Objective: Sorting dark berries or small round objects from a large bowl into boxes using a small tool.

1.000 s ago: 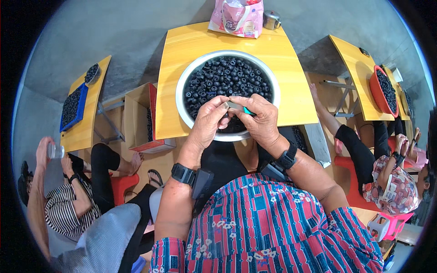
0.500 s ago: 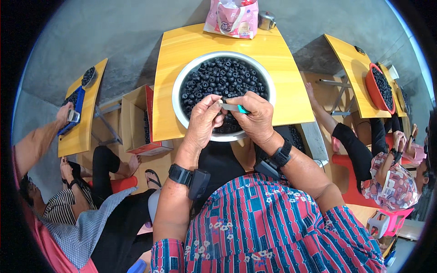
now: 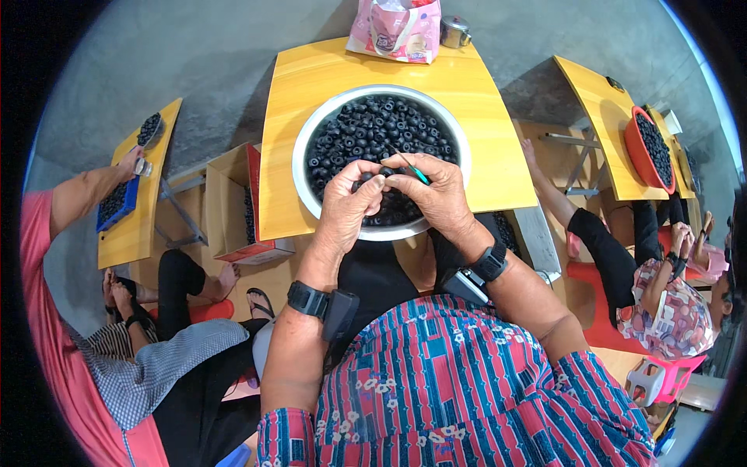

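Observation:
A wide steel bowl full of small round black pieces with holes in them stands at the near side of the yellow table. Above its near part, my left hand is closed, pinching one small black piece between thumb and fingers. Against it, my right hand also has its fingers drawn in, gripping a small knife with a green handle. Its thin blade points up and away to the left. My fingertips partly cover the black piece.
A pink bag and a metal lidded pot sit at the far edge of the yellow table. An open cardboard box is at left. Other people sit by side tables bearing a blue tray and red basin.
My right hand has turned the knife, so its blade now points away rather than across to my left hand. At the left, another person's arm has lifted a little from the blue tray.

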The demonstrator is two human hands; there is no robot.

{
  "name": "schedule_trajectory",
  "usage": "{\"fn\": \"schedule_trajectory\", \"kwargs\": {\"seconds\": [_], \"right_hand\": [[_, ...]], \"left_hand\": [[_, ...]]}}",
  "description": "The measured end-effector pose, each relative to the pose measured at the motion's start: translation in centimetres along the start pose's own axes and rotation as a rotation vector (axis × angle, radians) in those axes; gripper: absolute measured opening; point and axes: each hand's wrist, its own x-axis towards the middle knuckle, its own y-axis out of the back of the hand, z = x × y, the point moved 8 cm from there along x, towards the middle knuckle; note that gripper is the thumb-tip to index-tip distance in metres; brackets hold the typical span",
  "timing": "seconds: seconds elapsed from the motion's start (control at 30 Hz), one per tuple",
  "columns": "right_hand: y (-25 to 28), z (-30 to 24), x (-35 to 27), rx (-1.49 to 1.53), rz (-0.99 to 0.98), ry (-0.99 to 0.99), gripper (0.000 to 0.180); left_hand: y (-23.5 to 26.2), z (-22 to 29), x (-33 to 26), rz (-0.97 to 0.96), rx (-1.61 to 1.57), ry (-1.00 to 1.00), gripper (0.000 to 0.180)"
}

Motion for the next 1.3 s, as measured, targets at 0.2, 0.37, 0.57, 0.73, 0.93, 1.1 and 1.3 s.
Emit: {"fn": "schedule_trajectory", "kwargs": {"seconds": [0.2,0.37,0.57,0.73,0.93,1.1,1.3], "right_hand": [[0.0,-0.1,-0.2,-0.028,-0.071,-0.070,0.020],[-0.2,-0.8,-0.2,-0.142,-0.095,-0.002,0.014],[-0.5,-0.4,0.3,-0.199,-0.086,0.081,0.010],[-1.0,-0.3,0.3,-0.217,-0.038,0.048,0.010],[-0.1,0.0,-0.2,-0.105,-0.008,-0.003,0.022],[-0.8,-0.6,-0.3,-0.200,-0.094,0.095,0.026],[-0.7,-0.8,-0.1,-0.100,-0.108,0.071,0.029]], "left_hand": [[-0.5,0.0,-0.3,-0.020,0.020,0.014,0.018],[-0.1,-0.5,-0.4,0.033,0.016,0.049,0.018],[-0.6,-0.7,0.0,0.005,-0.022,0.140,0.017],[-0.2,-1.0,0.2,0.039,-0.059,0.108,0.018],[-0.5,-0.9,0.3,0.076,-0.021,0.082,0.025],[0.3,-0.7,0.1,0.107,-0.020,0.063,0.029],[0.0,-0.1,0.0,0.073,-0.085,0.041,0.031]]}}
